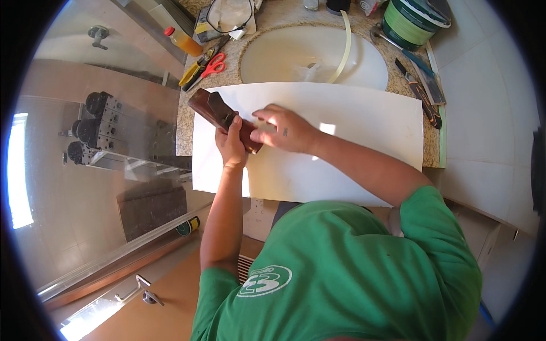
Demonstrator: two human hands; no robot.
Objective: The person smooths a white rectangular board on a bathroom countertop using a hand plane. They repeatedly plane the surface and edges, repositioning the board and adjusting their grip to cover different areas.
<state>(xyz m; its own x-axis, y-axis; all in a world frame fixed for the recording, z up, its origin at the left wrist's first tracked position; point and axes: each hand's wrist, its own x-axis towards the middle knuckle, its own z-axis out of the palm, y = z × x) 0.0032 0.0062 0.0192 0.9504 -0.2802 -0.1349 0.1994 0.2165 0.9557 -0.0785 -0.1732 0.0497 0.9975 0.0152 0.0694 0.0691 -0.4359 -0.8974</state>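
Note:
My left hand (230, 146) grips a long, glossy reddish-brown block-like thing (212, 109), fingers and thumb around its lower part. A darker raised piece lies along its upper side, and its near end has a shiny corner. My right hand (287, 129) is beside that near end, fingers apart and partly curled toward it; one fingertip looks to be at its edge, though contact is hard to tell. Below both hands, a white board (352, 170) lies across the front of the stone counter, overlapping the sink's near rim.
Behind the board is an oval sink (267, 54) with a pale strip (346, 45) hanging in. Red-handled scissors (214, 64), yellow-handled snips (193, 74) and an orange bottle (186, 42) sit left. At right are a utility knife (421, 94) and green bucket (410, 25). Glass stands left.

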